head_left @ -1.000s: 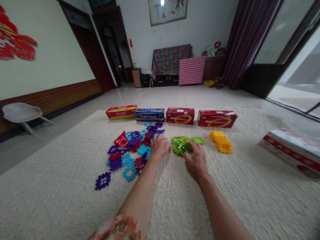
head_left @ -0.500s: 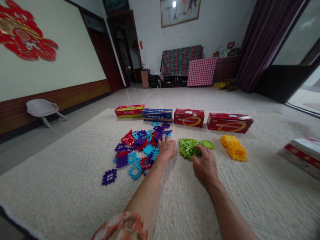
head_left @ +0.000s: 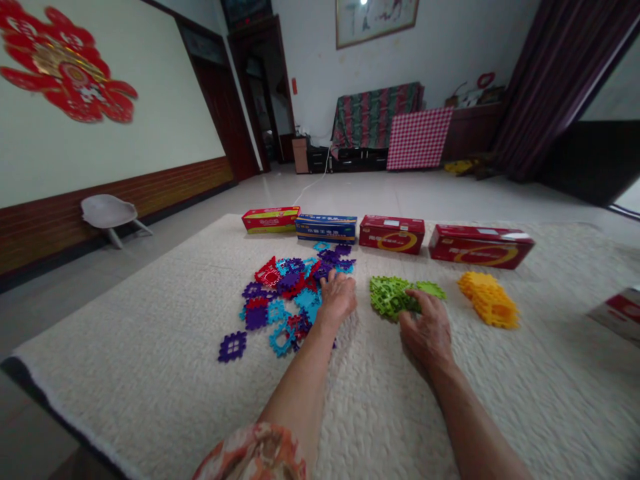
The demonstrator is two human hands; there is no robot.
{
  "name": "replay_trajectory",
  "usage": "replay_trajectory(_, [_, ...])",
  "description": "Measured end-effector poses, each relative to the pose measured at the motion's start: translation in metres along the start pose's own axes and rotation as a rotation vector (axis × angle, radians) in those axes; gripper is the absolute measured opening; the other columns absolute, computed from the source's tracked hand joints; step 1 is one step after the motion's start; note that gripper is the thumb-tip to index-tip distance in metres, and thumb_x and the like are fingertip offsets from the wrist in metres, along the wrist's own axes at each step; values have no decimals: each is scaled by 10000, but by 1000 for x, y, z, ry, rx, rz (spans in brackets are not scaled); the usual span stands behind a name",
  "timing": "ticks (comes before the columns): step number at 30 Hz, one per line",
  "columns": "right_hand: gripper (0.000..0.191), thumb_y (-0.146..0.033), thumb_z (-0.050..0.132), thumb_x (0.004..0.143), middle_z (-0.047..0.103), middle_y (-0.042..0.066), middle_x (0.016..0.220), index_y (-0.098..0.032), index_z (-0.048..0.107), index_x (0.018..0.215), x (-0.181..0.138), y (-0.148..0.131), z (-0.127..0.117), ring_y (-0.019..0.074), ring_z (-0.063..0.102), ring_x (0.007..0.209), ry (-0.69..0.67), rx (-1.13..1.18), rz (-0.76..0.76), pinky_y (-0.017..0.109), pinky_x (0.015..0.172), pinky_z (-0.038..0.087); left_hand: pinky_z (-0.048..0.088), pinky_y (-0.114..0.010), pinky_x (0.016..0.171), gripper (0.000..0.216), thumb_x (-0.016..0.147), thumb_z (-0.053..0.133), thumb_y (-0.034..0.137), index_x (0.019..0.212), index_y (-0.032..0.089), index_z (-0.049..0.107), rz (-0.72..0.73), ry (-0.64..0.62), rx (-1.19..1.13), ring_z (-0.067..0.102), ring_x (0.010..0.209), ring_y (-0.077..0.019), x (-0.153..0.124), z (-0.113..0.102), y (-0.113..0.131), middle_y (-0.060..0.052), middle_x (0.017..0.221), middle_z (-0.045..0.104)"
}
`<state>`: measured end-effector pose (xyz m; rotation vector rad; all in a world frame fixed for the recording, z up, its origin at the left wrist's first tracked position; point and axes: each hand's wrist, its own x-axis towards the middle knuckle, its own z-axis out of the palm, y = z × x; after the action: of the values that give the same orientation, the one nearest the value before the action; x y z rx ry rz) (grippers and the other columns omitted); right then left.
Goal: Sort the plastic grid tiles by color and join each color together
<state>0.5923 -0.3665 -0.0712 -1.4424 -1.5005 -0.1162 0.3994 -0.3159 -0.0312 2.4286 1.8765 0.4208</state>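
My left hand (head_left: 339, 297) lies at the right edge of a mixed pile of notched plastic building tiles, its fingers apart over a purple tile (head_left: 324, 269). A light blue tile (head_left: 281, 339), a red tile (head_left: 270, 276) and more purple ones spread left of it; one purple window-frame tile (head_left: 233, 347) lies by itself. My right hand (head_left: 429, 327) rests against the near right side of a heap of green tiles (head_left: 389, 297). Its thumb and forefinger stand apart, and I see nothing lifted between them. Further right is an overlapping row of yellow tiles (head_left: 490, 301).
Behind the tiles stand a red-and-yellow box (head_left: 271, 220), a blue box (head_left: 326, 229) and two dark red boxes, one (head_left: 391, 235) left of the other (head_left: 481, 246). Another box (head_left: 620, 313) is at the right edge. A quilted cream mat (head_left: 150, 347) covers the floor.
The view has turned a little left, so everything sits further right. My left fingers have bent slightly over the purple tiles. My right hand stays beside the green heap.
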Motion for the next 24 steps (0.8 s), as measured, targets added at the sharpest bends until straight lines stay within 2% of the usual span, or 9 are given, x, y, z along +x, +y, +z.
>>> replay_trajectory(6, [381, -200, 504, 685, 627, 114, 1044, -191, 626, 1046, -1, -1, -1, 285, 564, 1014, -10, 10, -8, 481, 940, 457, 388, -472, 936, 302, 818, 478, 136, 998, 231, 701, -59, -8, 22, 445, 1176, -288, -2, -10, -13, -100, 1150, 632])
replay_trajectory(10, [383, -196, 504, 678, 625, 109, 1048, -201, 630, 1040, -2, -1, -1, 282, 568, 1014, -15, 27, -4, 476, 939, 457, 383, -476, 957, 299, 797, 495, 126, 985, 221, 708, -128, -44, 17, 459, 1183, -286, -1, -20, -25, -101, 1162, 646])
replay_trajectory(14, [373, -196, 503, 673, 632, 113, 1042, -199, 634, 1022, -1, -2, -3, 284, 578, 1002, -20, 27, 3, 475, 929, 465, 373, -474, 984, 317, 800, 485, 118, 992, 227, 712, -227, -18, -6, 459, 1227, -282, -3, -25, -40, -101, 1180, 656])
replay_trajectory(18, [366, -196, 500, 685, 635, 130, 1049, -178, 631, 1026, -1, -5, -4, 288, 576, 1005, -24, 33, 21, 483, 933, 466, 380, -457, 995, 361, 820, 467, 130, 1084, 228, 692, -310, 34, -38, 496, 1228, -279, -2, -30, -52, -104, 1204, 662])
replay_trajectory(21, [365, -193, 499, 696, 630, 130, 1067, -179, 624, 1039, -1, -5, -4, 287, 570, 1022, -27, 36, 33, 490, 945, 461, 401, -434, 976, 418, 826, 475, 160, 1207, 218, 635, -329, 56, -20, 539, 1188, -283, 10, -38, -58, -121, 1213, 660])
replay_trajectory(24, [360, -189, 499, 704, 628, 132, 1075, -176, 622, 1042, -2, -5, -3, 287, 569, 1031, -33, 41, 29, 489, 948, 461, 392, -429, 992, 523, 808, 516, 196, 1330, 224, 534, -299, -10, 37, 516, 1230, -291, 30, -45, -62, -129, 1263, 636])
